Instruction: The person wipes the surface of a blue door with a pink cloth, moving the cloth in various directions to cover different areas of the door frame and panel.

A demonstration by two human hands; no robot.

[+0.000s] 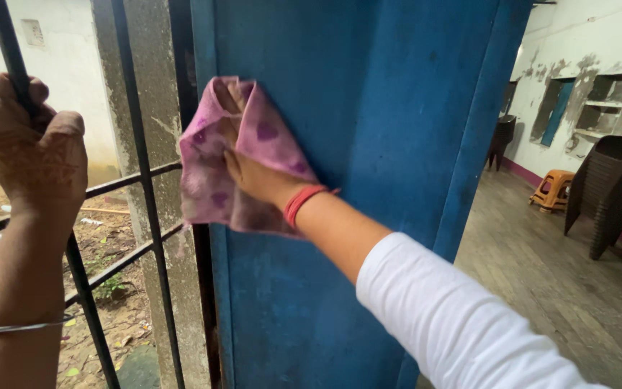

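Observation:
My right hand [253, 173] presses a pink cloth [210, 180] with darker heart shapes against the left edge of a blue door [368, 108]. The cloth folds over the fingers and hides most of them. A red thread band circles that wrist, and a white sleeve covers the forearm. My left hand [30, 144] is wrapped around a vertical black bar of a metal window grille [142, 180] at the far left. A thin metal bangle sits on that forearm.
Beyond the grille lies bare ground with litter and small plants. A weathered concrete post [174, 302] stands between grille and door. To the right, a room holds stacked dark plastic chairs [613, 194], an orange stool [552, 191] and wall niches.

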